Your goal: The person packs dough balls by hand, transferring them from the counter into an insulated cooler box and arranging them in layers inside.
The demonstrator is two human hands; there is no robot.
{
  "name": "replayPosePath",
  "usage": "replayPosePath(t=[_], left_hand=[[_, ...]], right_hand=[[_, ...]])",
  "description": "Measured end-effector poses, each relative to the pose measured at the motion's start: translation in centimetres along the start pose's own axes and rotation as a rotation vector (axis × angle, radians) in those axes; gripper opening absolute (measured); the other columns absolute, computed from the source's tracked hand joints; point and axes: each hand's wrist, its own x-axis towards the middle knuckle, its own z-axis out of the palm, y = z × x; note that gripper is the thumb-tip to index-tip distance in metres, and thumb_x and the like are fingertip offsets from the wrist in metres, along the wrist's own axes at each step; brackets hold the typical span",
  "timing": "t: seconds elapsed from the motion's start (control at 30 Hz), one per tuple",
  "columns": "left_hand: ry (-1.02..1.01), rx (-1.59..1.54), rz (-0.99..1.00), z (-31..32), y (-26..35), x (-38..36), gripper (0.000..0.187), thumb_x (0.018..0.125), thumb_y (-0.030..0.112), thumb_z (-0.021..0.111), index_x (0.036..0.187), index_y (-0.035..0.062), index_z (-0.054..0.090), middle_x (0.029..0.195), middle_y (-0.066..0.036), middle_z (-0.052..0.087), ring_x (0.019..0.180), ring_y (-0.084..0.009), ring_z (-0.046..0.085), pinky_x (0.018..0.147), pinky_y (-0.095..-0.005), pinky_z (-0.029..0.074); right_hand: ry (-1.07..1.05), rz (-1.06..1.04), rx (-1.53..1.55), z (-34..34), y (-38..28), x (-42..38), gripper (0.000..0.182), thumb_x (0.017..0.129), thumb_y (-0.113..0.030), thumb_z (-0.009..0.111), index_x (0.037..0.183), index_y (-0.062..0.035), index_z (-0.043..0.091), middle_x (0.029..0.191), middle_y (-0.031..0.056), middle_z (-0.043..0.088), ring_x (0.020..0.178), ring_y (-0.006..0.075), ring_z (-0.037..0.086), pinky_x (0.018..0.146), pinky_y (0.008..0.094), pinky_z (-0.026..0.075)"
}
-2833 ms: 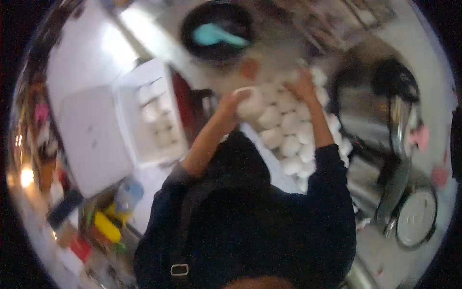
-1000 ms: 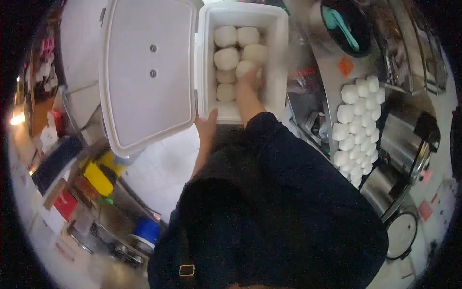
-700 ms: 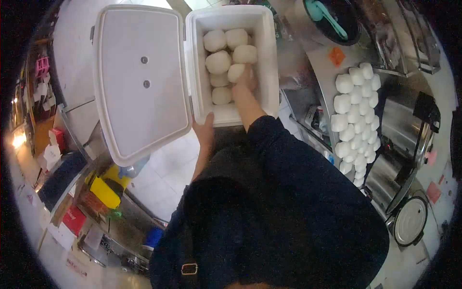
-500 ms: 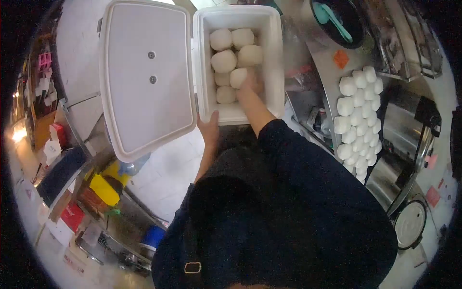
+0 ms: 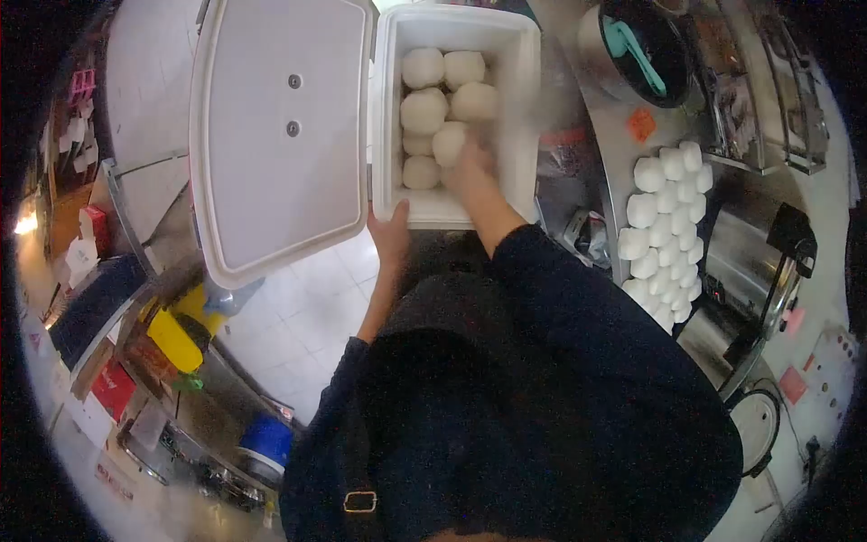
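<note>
The white box [image 5: 524, 135] stands open, its lid [image 5: 280, 172] swung out to its left. At the near wall of the white box, the left hand [image 5: 390, 233] is clamped on the rim, thumb over the edge. The right hand [image 5: 474, 172] reaches down inside the white box, against the nearest ball on the right of the white balls [image 5: 423, 111]; its fingers are blurred, so I cannot tell whether they are apart or closed on it. The white balls lie in two uneven columns within the white box, mostly toward its left side.

To the right of the white box, more round white pieces [image 5: 664, 228] sit packed together on the metal tabletop [image 5: 614, 149]. Beyond them, farther right and forward of the white box, are an orange piece [image 5: 641, 125] and a dark pot [image 5: 675, 68] holding a turquoise utensil [image 5: 637, 56].
</note>
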Motion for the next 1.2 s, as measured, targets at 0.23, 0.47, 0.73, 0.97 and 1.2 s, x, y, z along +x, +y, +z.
replayPosePath(t=[0.23, 0.47, 0.73, 0.97, 1.2], left_hand=[[-0.004, -0.149, -0.013, 0.2, -1.0, 0.1, 0.057, 0.078, 0.018, 0.068, 0.123, -0.0083, 0.043, 0.111, -0.018, 0.054, 0.1, -0.0243, 0.052, 0.091, -0.0324, 0.04], [0.071, -0.042, -0.036, 0.4, -0.5, -0.2, 0.061, 0.079, 0.021, 0.069, 0.123, -0.0095, 0.041, 0.113, -0.019, 0.054, 0.101, -0.0254, 0.052, 0.092, -0.0335, 0.04], [0.001, 0.008, 0.03, 0.1, -0.5, -0.1, 0.063, 0.076, 0.026, 0.07, 0.123, -0.0089, 0.044, 0.116, -0.022, 0.053, 0.106, -0.0295, 0.051, 0.095, -0.0365, 0.038], [0.063, 0.148, 0.07, 0.1, -1.3, 0.2, 0.056, 0.077, 0.024, 0.07, 0.117, -0.0076, 0.048, 0.108, -0.019, 0.057, 0.099, -0.0281, 0.055, 0.09, -0.0347, 0.042], [-0.028, -0.088, -0.004, 0.2, -0.5, 0.1, 0.05, 0.076, 0.023, 0.066, 0.116, -0.004, 0.051, 0.107, -0.018, 0.057, 0.1, -0.0282, 0.055, 0.092, -0.0366, 0.04]], right_hand=[[-0.139, -0.048, 0.103, -2.3, -0.2, 2.1, 0.051, 0.081, -0.036, 0.061, 0.119, -0.0031, 0.052, 0.113, 0.0118, 0.058, 0.091, 0.024, 0.059, 0.078, 0.0369, 0.049], [0.119, -0.079, 0.113, -1.0, -2.2, -1.3, 0.042, 0.082, -0.027, 0.063, 0.114, -0.0007, 0.056, 0.107, 0.0124, 0.062, 0.088, 0.0261, 0.061, 0.077, 0.0363, 0.049], [0.578, -0.086, 0.156, 5.0, -4.3, -3.1, 0.042, 0.083, -0.031, 0.063, 0.11, -0.0007, 0.054, 0.103, 0.0126, 0.06, 0.088, 0.0284, 0.06, 0.078, 0.0398, 0.05], [-0.515, 0.044, 0.221, -1.3, 2.7, 12.9, 0.04, 0.077, -0.018, 0.066, 0.11, -0.0002, 0.052, 0.105, 0.0115, 0.058, 0.089, 0.0278, 0.057, 0.078, 0.0407, 0.049], [-0.443, 0.16, -0.103, 0.4, 7.0, 16.7, 0.036, 0.075, -0.012, 0.067, 0.107, -0.0043, 0.054, 0.102, 0.0104, 0.058, 0.085, 0.0256, 0.058, 0.074, 0.0377, 0.05]])
